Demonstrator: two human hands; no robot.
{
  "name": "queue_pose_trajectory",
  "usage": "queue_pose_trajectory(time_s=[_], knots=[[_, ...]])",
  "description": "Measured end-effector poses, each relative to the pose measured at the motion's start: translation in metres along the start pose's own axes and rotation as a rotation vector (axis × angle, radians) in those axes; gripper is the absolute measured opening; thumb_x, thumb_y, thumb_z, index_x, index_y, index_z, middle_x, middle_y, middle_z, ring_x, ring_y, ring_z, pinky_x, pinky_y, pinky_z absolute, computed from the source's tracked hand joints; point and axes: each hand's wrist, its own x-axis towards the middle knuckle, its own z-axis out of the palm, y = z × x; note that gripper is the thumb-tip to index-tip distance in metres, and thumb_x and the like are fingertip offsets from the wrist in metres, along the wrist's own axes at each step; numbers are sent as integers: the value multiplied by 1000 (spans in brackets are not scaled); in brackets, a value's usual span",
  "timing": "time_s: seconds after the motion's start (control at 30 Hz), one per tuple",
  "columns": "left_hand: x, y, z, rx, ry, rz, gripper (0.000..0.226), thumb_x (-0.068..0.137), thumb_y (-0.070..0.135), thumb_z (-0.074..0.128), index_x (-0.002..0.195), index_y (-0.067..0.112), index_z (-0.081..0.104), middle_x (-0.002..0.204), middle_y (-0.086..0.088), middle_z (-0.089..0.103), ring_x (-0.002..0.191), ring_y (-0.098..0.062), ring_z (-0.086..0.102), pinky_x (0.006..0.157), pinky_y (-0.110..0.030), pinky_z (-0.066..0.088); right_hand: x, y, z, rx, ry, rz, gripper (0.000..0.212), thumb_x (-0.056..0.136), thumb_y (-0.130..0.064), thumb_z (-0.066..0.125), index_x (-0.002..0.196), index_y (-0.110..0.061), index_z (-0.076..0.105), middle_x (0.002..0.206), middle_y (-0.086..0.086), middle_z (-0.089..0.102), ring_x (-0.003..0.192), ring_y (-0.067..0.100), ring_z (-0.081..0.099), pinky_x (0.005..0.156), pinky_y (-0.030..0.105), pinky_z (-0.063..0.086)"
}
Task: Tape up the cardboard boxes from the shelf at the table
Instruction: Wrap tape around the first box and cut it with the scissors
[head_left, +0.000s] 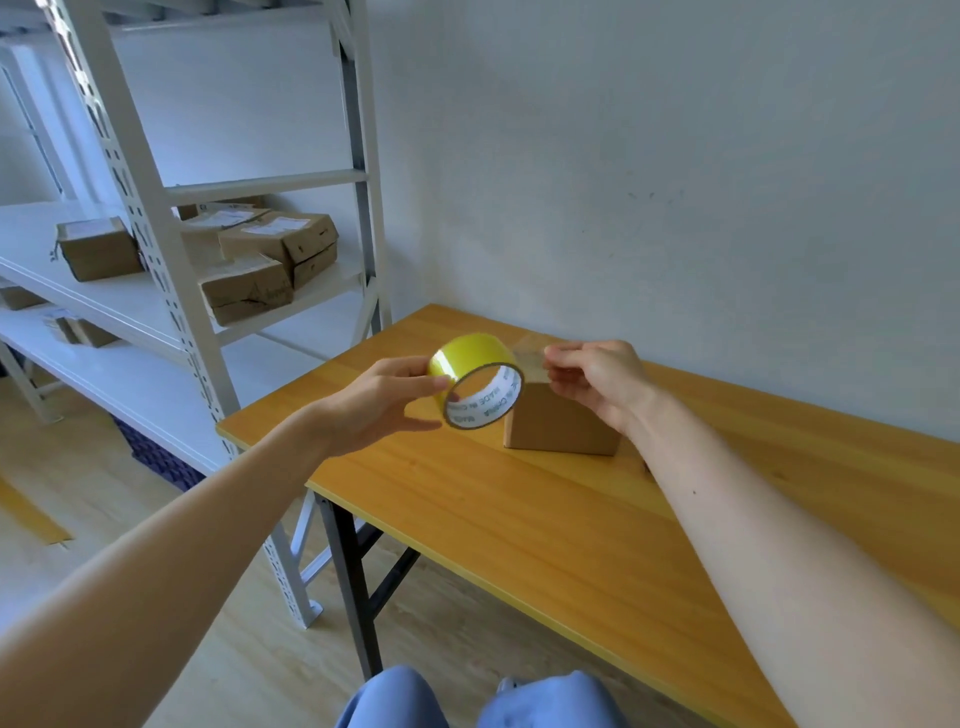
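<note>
A person holds a roll of yellow tape in the air above a small cardboard box on a wooden table. The left hand grips the roll by its rim, thumb and fingers clamped on it, and one fingertip shows inside the core. The open core, printed with lettering, faces the camera.

The right hand, fingers curled, pinches the free end of a clear strip drawn off the roll. The strip spans the short gap between the two hands, just over the top of the box. That hand hides part of the top, so it cannot be told whether it touches the box or whether the flaps are sealed.

The box stands upright near the far left corner of the table, close to a pale wall.

To the left of the table stands a white metal shelf. More boxes lie on its middle level, some stacked and some bearing labels. Knees in blue trousers show at the bottom edge, above a light wood floor.
</note>
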Motion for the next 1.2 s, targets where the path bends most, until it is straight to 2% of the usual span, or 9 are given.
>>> queue_pose_trajectory(time_s=[0.1,0.17,0.3,0.53,0.67,0.8,0.97,1.13,1.2], knots=[[3,-5,1,-85,57,-13,34,82,32,74,95,6,57,90,-11,61,94,-26,65,97,-52,49,-1,-7,-8,-99,-206,-10,27,90,4,61,108,-16,61,78,7,64,61,15,60,55,26,52],[9,-6,2,-141,141,-23,31,85,30,67,103,8,54,86,-8,57,88,-27,65,96,-55,49,-1,-10,-10,-128,-341,-5,20,93,1,57,105,-15,64,78,4,63,62,13,58,54,24,51],[16,2,1,-146,195,-59,32,97,35,52,128,31,51,100,-16,59,80,-30,66,74,-44,57,1,-14,-13,-163,-499,21,13,93,-1,58,98,-6,70,83,4,67,71,11,63,61,19,53],[20,8,1,-144,93,-195,29,100,33,47,126,26,58,104,-11,69,86,-27,68,69,-40,58,7,-24,-17,-157,-722,50,18,82,5,64,90,-6,77,94,11,72,87,17,69,79,21,55],[20,11,2,-137,91,-208,26,100,33,47,122,28,60,97,-7,71,85,-26,69,70,-40,58,7,-28,-16,-165,-709,73,21,75,0,63,94,-2,74,94,11,71,88,18,69,79,22,55],[19,9,0,-79,172,-182,30,101,37,43,126,26,56,112,-15,65,92,-31,67,70,-39,58,3,-32,-21,-142,-680,144,33,79,-4,64,111,4,65,103,11,68,95,17,66,82,23,54],[19,9,2,-132,176,-231,30,102,37,41,127,26,55,114,-14,61,88,-30,68,69,-39,59,2,-22,-9,-488,-414,-80,17,90,-1,64,99,-13,72,96,1,69,89,9,63,76,20,48],[20,5,0,-372,170,-396,30,102,29,47,128,15,52,108,-16,58,71,-24,66,56,-33,57,4,-21,-1,-584,-311,-251,12,85,-15,74,88,-27,76,133,-5,56,124,8,49,105,27,35],[19,5,0,-448,134,-449,26,103,22,43,126,13,51,115,-22,58,63,-23,67,52,-31,58,4,-22,3,-530,-339,-276,12,85,-13,73,88,-24,76,125,-6,64,120,5,56,105,26,38]])
